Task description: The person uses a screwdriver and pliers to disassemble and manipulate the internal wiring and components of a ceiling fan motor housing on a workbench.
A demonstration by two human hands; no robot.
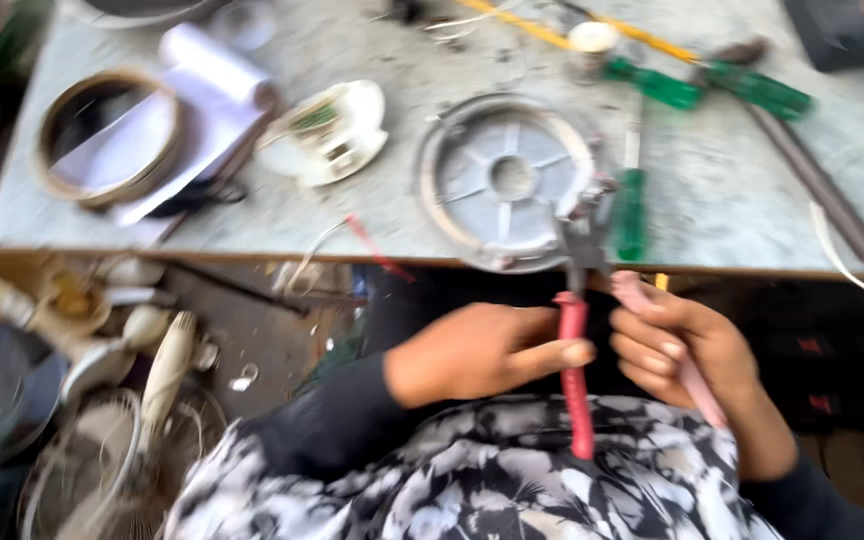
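Pliers sit in both my hands, left hand clenched on the red handle, right hand on the pink one, jaws biting the round metal housing at the worktop edge; a slip could drag it off
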